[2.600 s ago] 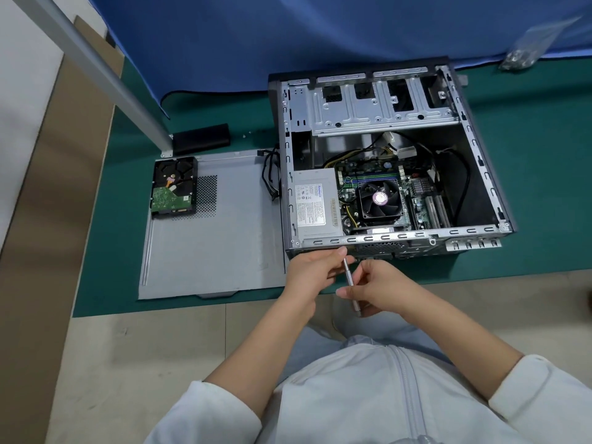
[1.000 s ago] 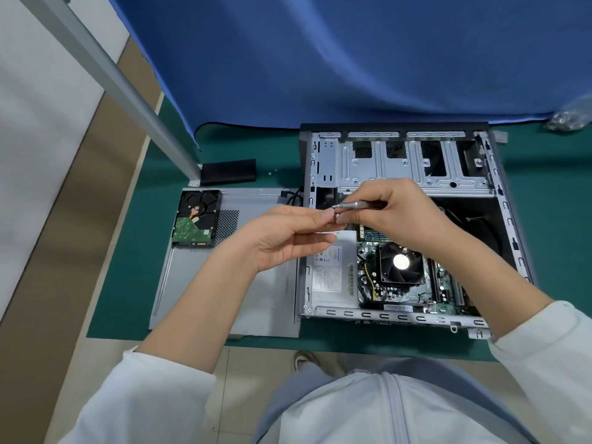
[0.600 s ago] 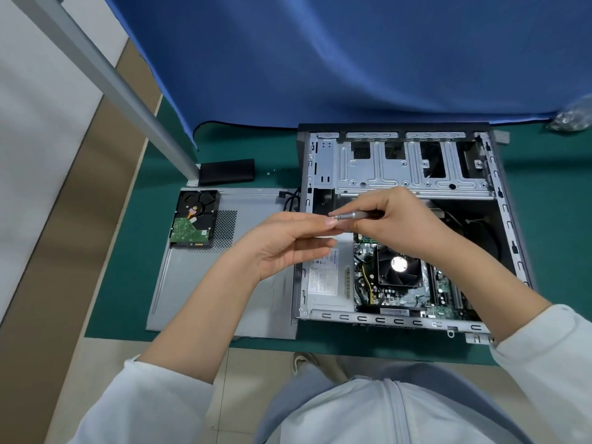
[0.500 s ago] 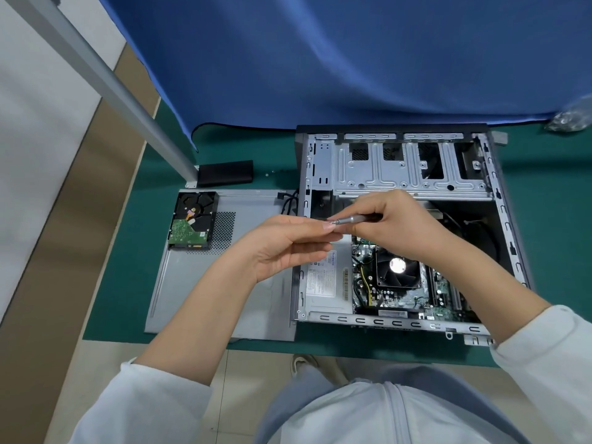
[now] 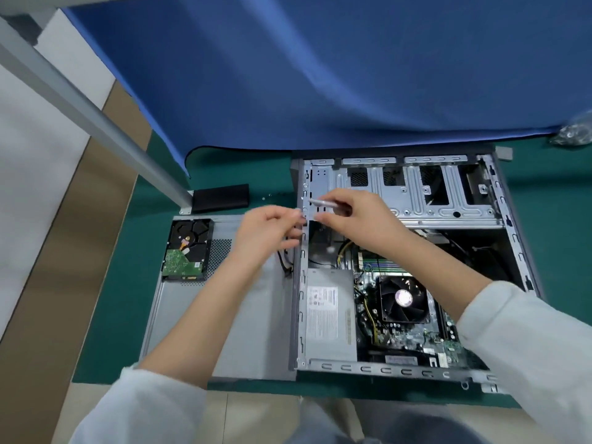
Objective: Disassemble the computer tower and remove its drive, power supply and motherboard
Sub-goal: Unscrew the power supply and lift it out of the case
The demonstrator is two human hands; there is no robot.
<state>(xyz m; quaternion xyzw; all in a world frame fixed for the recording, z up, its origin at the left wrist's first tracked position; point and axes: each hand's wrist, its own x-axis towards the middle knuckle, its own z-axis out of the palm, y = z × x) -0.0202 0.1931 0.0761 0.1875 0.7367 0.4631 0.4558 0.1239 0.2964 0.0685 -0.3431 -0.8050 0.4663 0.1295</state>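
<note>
The open computer tower (image 5: 455,200) lies on its side on the green mat. Inside it sit the grey power supply (image 5: 330,318) at lower left and the motherboard (image 5: 416,341) with its black fan (image 5: 403,298). The removed hard drive (image 5: 187,248) rests on the detached side panel (image 5: 256,331) to the left. My right hand (image 5: 358,219) grips a silver screwdriver (image 5: 323,202) with its tip pointing left over the case's left wall. My left hand (image 5: 269,233) hovers just left of that tip with fingers loosely curled; whether it holds something small I cannot tell.
A blue cloth (image 5: 320,75) hangs behind the tower. A black block (image 5: 221,197) lies by a slanted grey metal post (image 5: 96,123). A clear bag of small parts (image 5: 573,136) sits at far right. Black cables (image 5: 285,261) hang outside the case's left wall.
Both hands rose from the case's near edge to its upper left. In the last half second they shifted further left and up, and my left hand drew slightly apart from the screwdriver tip.
</note>
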